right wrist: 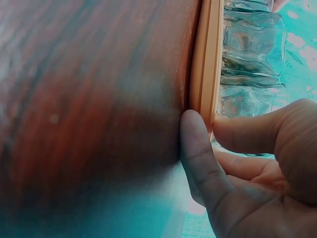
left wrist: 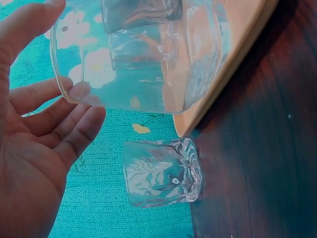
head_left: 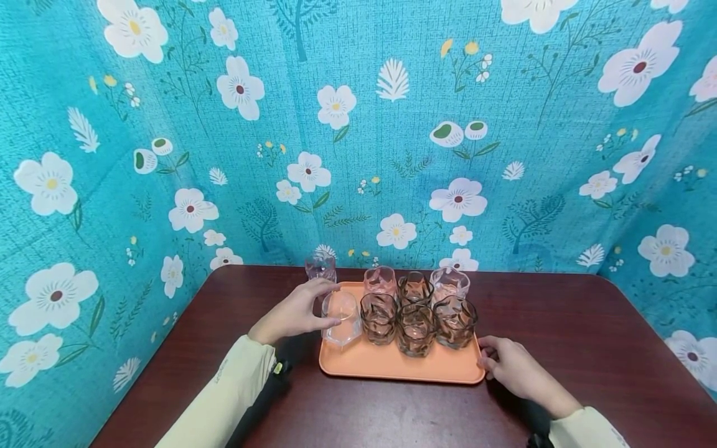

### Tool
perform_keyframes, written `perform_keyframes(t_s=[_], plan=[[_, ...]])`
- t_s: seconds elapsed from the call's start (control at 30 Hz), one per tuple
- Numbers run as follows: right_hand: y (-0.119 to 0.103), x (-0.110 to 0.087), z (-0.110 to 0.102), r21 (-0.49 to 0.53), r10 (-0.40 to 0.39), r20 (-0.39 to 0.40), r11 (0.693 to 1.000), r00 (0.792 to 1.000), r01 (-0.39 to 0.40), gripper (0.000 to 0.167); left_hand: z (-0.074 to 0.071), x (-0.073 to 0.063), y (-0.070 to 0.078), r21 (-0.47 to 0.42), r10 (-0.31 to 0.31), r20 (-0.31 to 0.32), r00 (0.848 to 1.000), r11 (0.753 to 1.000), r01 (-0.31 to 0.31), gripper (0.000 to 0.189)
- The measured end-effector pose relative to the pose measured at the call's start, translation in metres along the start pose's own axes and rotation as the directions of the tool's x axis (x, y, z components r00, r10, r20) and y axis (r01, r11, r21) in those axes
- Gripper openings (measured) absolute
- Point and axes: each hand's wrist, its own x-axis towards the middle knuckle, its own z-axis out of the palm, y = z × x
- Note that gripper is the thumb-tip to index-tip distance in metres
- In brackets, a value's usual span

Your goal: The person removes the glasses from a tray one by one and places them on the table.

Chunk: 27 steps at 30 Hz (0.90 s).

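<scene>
My left hand (head_left: 302, 311) pinches the rim of a clear, angular drinking glass (head_left: 341, 330) at the left end of an orange tray (head_left: 392, 369). In the left wrist view, thumb and fingers hold the rim of that glass (left wrist: 138, 94); whether its base touches the tray cannot be told. My right hand (head_left: 512, 367) grips the tray's right edge, thumb on the rim and a finger low against the side in the right wrist view. Several brown glasses (head_left: 416, 333), a pink glass (head_left: 381, 280) and a clear one (head_left: 454, 280) stand close together on the tray.
A faintly purple glass (head_left: 320, 269) stands upright on the dark wooden table (head_left: 358, 417), off the tray's back left corner. Behind the table hangs a blue flowered cloth (head_left: 358, 155), which also covers both sides.
</scene>
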Motion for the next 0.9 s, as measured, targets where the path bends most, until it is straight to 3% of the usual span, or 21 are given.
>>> perform_keyframes(t_s=[0.43, 0.67, 0.9], plan=[[0.000, 0.001, 0.000, 0.012, 0.010, 0.007, 1.000, 1.000, -0.010, 0.031, -0.004, 0.000, -0.002, -0.019, -0.022, 0.014, 1.000, 1.000, 0.022, 0.066], [0.000, 0.003, 0.001, 0.016, 0.029, 0.017, 0.999, 0.999, -0.029, 0.033, -0.025, -0.007, -0.007, -0.002, 0.006, -0.092, 0.996, 1.000, -0.007, 0.065], [-0.001, 0.001, 0.000, 0.016, 0.023, 0.018, 1.000, 1.000, -0.023, 0.032, -0.044, -0.024, -0.029, 0.003, -0.073, -0.153, 0.986, 0.997, 0.075, 0.066]])
